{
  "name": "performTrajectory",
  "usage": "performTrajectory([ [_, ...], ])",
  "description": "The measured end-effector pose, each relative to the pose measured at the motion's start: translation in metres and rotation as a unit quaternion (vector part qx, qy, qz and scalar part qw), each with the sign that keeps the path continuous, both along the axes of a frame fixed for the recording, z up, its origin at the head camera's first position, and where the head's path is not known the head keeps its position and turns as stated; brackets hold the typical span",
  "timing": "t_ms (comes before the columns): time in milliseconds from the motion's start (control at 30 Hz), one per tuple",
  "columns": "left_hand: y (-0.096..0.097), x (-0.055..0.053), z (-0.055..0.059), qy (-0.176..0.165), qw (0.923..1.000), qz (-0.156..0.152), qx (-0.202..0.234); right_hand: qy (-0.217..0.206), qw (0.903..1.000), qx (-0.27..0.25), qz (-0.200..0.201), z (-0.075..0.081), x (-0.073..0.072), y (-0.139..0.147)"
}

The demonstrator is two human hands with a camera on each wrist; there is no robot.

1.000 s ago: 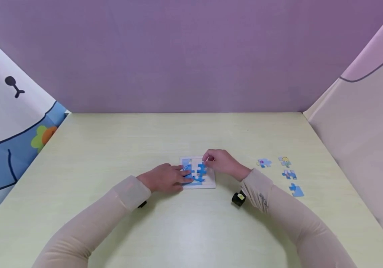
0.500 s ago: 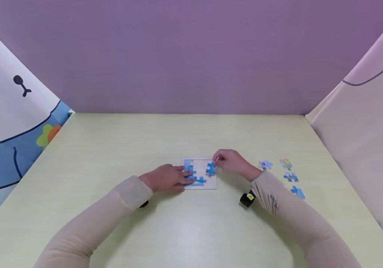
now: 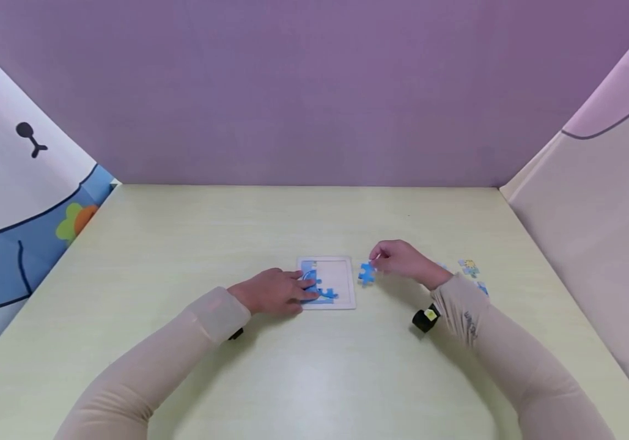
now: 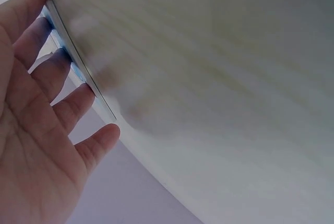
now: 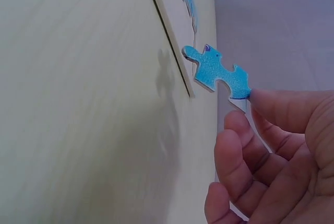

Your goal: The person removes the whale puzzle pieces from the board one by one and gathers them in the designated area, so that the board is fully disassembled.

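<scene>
In the head view a white puzzle frame lies flat on the table. Blue jigsaw pieces fill its left side and lower edge, while its upper right part is bare. My left hand rests on the left of this frame, fingers spread over the pieces and hiding some of them. Just right of the frame, my right hand pinches a blue jigsaw piece by one corner. The right wrist view shows that piece held between thumb and fingertips, raised off the table.
Loose jigsaw pieces lie on the table to the right, partly hidden behind my right forearm and sleeve. A purple panel stands along the table's far edge, with printed panels at both sides.
My right hand has moved right with the blue jigsaw piece, from over the puzzle frame to beside it, baring the frame's right part. My left hand has stayed in place.
</scene>
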State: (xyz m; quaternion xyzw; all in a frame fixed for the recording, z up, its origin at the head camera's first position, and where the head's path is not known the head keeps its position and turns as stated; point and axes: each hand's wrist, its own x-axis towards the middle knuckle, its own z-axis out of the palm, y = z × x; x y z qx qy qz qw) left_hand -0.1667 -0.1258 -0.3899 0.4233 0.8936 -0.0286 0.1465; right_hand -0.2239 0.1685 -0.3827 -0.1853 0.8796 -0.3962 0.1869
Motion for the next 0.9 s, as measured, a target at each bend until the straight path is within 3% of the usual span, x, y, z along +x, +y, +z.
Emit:
performTrajectory([
  [600, -0.005, 0.002, 0.004, -0.021, 0.9995, 0.006, 0.023, -0.024, 0.9979, 0.06, -0.013, 0.012, 0.003, 0.053],
  [900, -0.007, 0.007, 0.006, -0.023, 0.9994, 0.011, 0.023, -0.048, 0.9953, 0.084, 0.007, 0.018, 0.002, 0.075],
])
